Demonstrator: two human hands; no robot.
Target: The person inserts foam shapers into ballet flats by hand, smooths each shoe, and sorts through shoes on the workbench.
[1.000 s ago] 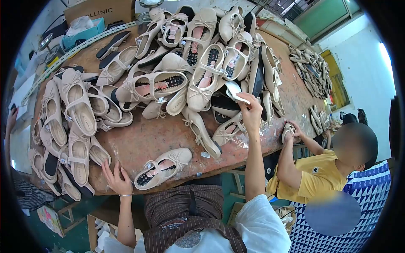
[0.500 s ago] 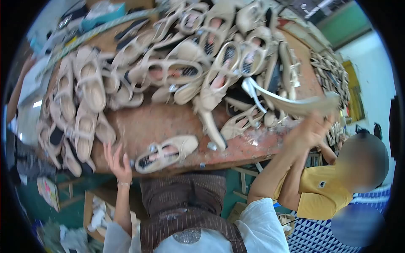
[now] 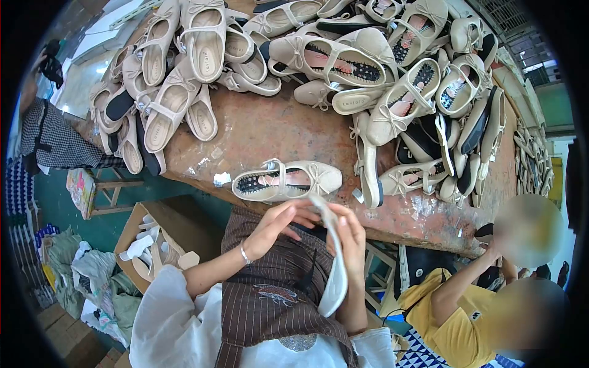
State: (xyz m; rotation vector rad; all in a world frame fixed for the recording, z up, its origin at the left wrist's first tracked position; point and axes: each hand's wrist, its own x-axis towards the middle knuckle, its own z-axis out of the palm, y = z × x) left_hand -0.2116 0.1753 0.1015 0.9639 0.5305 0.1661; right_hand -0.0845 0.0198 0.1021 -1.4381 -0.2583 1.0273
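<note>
In front of my apron, my right hand is closed around a thin, pale insole, which stands nearly upright and edge-on. My left hand has its fingers stretched and slightly apart, close to the insole's upper end; whether the fingertips touch it is hard to see. Just beyond both hands, a single beige strap shoe with a small bow lies on the table, toe to the right. Its inside shows a dark patterned and pinkish bottom.
Beige shoes are heaped at the table's back left, with more shoes piled to the right. On the floor at left stands a cardboard box holding pale pieces. A person in a yellow shirt is at right.
My right hand has come back from the right side of the table to my lap with the pale piece. My left hand has moved right toward it. The view has shifted.
</note>
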